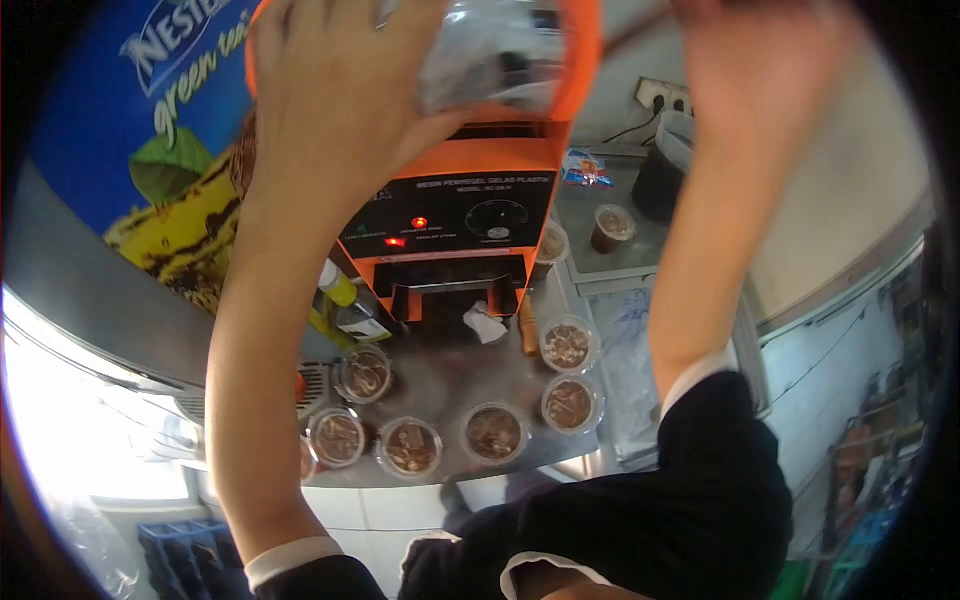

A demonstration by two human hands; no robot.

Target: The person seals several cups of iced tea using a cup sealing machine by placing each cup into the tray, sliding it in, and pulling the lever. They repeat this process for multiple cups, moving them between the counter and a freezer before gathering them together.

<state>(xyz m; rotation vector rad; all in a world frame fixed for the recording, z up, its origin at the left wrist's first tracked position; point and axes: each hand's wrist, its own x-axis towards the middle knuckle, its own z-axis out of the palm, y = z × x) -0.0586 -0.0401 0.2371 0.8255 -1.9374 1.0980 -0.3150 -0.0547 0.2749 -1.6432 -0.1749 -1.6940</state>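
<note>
From where I stand, the orange sealer [470, 155] takes up the upper centre of the frame, two red lights [419, 223] glowing on its black panel beside a dial [497, 220]. The left hand [345, 85], upper left, lies over the machine's orange top, thumb stretched toward the clear film [480, 60]; its fingertips run past the edge, so I can't tell whether it grips. The right hand [755, 50], upper right, is a blur near a dark rod [640, 32]; whether it's clenched there, I can't tell.

Below, six lidless-looking cups [410, 446] of brown drink curve along the lower middle of the surface [450, 380]. A crumpled white wad [487, 323] sits at the sealer's foot, a wooden handle [528, 327] just right of it. One more cup [612, 229] stands right of centre, near a dark bucket [660, 175].
</note>
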